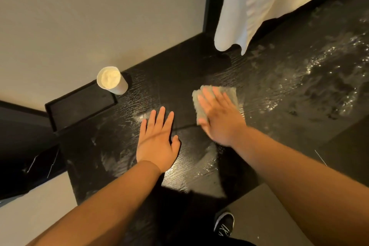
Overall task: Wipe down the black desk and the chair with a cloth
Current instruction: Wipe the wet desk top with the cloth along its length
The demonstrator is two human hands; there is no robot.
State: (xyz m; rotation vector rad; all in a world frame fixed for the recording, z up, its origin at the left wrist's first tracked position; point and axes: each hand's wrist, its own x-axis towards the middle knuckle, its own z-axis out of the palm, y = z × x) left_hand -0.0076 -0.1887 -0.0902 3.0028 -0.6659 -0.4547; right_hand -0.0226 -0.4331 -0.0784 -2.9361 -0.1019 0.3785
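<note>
shoe on the floor below the black desk's near edge | left hand flat on the desk, fingers straight, holding nothing | right hand flat, fingers straight, pressing the grey cloth onto mid-desk | black tray and white cup at the desk's back left | white fabric hanging over the desk's back edge

Our right hand lies flat on the folded grey cloth on the black wood-grain desk. Our left hand rests on the desk just left of it. Behind that hand, by the wall, a white cylindrical cup stands just beside a shallow black rectangular tray.
</note>
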